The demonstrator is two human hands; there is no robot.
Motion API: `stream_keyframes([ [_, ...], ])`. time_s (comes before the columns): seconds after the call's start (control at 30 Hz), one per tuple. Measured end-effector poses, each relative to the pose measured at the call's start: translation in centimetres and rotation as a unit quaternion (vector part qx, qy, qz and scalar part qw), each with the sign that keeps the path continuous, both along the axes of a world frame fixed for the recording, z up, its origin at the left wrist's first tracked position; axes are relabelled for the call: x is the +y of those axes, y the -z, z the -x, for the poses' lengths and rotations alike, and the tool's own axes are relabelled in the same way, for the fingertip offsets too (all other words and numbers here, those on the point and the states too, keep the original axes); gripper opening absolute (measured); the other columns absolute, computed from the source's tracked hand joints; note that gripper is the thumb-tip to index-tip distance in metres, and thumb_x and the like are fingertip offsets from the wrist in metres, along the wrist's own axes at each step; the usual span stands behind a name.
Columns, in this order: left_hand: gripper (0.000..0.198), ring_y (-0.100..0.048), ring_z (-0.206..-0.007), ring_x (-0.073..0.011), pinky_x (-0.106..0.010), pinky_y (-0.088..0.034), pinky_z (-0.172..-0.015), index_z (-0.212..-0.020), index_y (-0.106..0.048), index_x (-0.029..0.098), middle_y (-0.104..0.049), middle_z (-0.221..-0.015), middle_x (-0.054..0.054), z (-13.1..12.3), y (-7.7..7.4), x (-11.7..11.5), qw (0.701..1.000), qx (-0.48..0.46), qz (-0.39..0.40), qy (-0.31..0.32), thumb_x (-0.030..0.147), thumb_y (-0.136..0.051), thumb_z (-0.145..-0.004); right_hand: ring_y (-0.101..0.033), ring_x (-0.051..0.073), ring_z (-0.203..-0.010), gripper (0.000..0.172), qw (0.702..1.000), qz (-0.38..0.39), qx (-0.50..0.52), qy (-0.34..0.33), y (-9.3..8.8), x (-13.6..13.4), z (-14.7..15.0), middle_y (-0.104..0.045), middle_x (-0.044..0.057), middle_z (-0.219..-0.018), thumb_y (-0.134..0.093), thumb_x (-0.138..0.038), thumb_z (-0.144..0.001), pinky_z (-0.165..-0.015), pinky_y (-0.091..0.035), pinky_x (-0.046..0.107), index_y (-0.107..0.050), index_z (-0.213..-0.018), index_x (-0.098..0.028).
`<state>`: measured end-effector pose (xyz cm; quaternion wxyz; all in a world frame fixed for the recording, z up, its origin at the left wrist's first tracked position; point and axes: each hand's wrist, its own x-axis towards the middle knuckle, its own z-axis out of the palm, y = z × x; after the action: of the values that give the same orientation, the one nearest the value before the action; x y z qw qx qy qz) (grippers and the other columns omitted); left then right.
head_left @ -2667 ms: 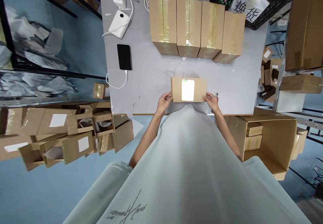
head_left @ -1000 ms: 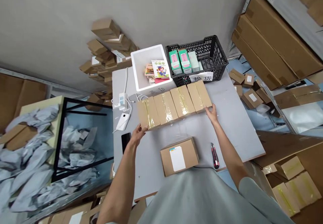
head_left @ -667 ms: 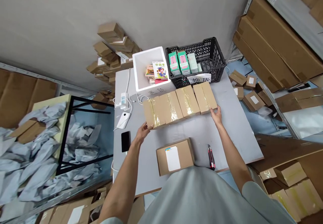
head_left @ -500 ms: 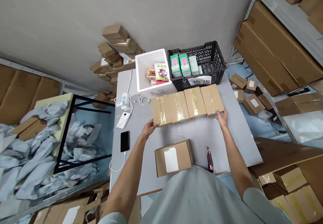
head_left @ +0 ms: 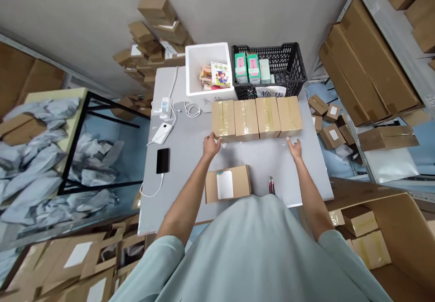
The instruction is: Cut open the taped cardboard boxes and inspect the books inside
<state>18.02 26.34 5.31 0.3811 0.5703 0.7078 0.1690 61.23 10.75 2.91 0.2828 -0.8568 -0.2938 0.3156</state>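
Note:
Several taped cardboard boxes [head_left: 245, 118] stand side by side in a row, clear tape running over their tops. My left hand [head_left: 211, 147] is at the front left corner of this row, fingertips against the leftmost box, thumb apart. At the right end, my right hand [head_left: 295, 148] lies just in front of the rightmost box, fingers apart, fingertips at its lower front edge. Whether they touch it I cannot tell. Between my arms, closer to my body, lies a single cardboard box [head_left: 242, 182] with a white label. A red and black box cutter [head_left: 271, 185] lies to its right.
Behind the row stand a white foam box [head_left: 207, 50] with booklets and a black crate [head_left: 295, 68] with green boxes. A phone [head_left: 163, 160], power strip [head_left: 165, 107] and cables lie on the table [head_left: 183, 152] at left. A large open carton [head_left: 404, 243] is at lower right.
The row of boxes has been pushed back against the foam box and crate and sits straighter. My right hand has slipped from the right corner to the front edge. The view has tilted down.

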Motion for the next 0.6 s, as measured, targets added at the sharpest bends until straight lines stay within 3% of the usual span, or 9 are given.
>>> stream_keyframes([
  [0.1, 0.071, -0.039, -0.168, -0.0490, -0.065, -0.025, -0.141, -0.145, -0.067, 0.016, -0.056, -0.166, -0.031, 1.9, 1.8, -6.1, 1.000, -0.001, -0.028, -0.013, 0.057, -0.080, -0.088, -0.077, 0.038, -0.129, 0.070, 0.991, 0.125, 0.010, -0.040, 0.6, -6.9, 4.8, -0.080, 0.025, -0.131, -0.078, -0.059, -0.093, -0.117, -0.057, 0.049, -0.066, -0.143, -0.010],
  [0.17, 0.075, -0.036, -0.170, -0.0504, -0.066, -0.025, -0.141, -0.148, -0.066, 0.014, -0.052, -0.170, -0.033, 4.1, 2.9, -9.9, 0.999, 0.005, -0.005, -0.040, 0.058, -0.078, -0.089, -0.077, 0.040, -0.129, 0.060, 0.981, 0.182, 0.015, -0.069, 0.9, -11.6, 8.4, -0.078, 0.024, -0.134, -0.087, -0.054, -0.089, -0.116, -0.057, 0.049, -0.071, -0.131, -0.013],
  [0.3, 0.074, -0.047, -0.164, -0.0534, -0.068, -0.033, -0.136, -0.137, -0.072, 0.010, -0.064, -0.156, -0.038, 8.5, 4.1, -15.1, 0.993, 0.020, 0.083, -0.086, 0.067, -0.073, -0.090, -0.072, 0.040, -0.139, 0.042, 0.965, 0.241, 0.008, -0.103, 1.3, -18.0, 13.5, -0.068, 0.025, -0.152, -0.088, -0.041, -0.090, -0.116, -0.056, 0.046, -0.071, -0.121, -0.018],
  [0.43, 0.071, -0.064, -0.148, -0.0496, -0.062, -0.045, -0.128, -0.124, -0.077, 0.014, -0.076, -0.142, -0.033, 10.8, 4.5, -16.7, 0.990, -0.003, 0.106, -0.087, 0.076, -0.067, -0.092, -0.071, 0.036, -0.140, 0.021, 0.965, 0.235, 0.029, -0.115, 1.5, -18.5, 15.2, -0.073, 0.020, -0.144, -0.078, -0.028, -0.095, -0.115, -0.054, 0.042, -0.070, -0.112, -0.020],
  [0.6, 0.060, -0.069, -0.140, -0.0446, -0.056, -0.047, -0.125, -0.117, -0.080, 0.020, -0.078, -0.144, -0.025, 11.2, 4.7, -16.1, 0.991, -0.042, 0.092, -0.087, 0.073, -0.070, -0.091, -0.079, 0.030, -0.119, 0.013, 0.977, 0.149, 0.115, -0.099, 1.0, -14.1, 16.6, -0.083, 0.010, -0.106, -0.069, -0.036, -0.096, -0.103, -0.060, 0.034, -0.068, -0.096, -0.023],
])
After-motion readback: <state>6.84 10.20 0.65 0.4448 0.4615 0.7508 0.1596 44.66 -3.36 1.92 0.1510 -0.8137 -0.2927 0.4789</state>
